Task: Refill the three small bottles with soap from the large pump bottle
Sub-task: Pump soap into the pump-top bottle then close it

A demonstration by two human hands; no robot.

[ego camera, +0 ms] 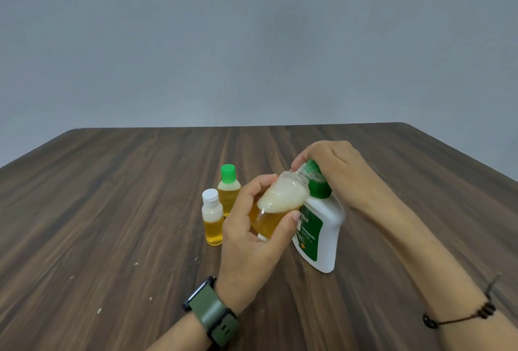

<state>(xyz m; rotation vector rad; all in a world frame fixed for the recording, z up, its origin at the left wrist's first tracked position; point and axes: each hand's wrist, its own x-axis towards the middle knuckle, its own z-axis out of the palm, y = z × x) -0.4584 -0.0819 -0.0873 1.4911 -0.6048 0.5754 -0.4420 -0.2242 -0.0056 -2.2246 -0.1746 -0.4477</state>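
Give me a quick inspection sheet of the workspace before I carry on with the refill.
Surface: dark wood-grain table, a few pale specks near the front left.
Job's things: white pump bottle with green label stands upright; uncapped small bottle, amber soap below and foam above, held tilted with its threaded neck at the pump; green-capped small bottle and white-capped small bottle stand capped, side by side, both holding amber soap.
Clutter: nothing seen.
Hands: left hand grips the uncapped small bottle; right hand is curled over the green pump head.
Cables: nothing seen.
Surroundings: plain grey wall; green-strapped watch on left wrist, dark cord bracelet on right.
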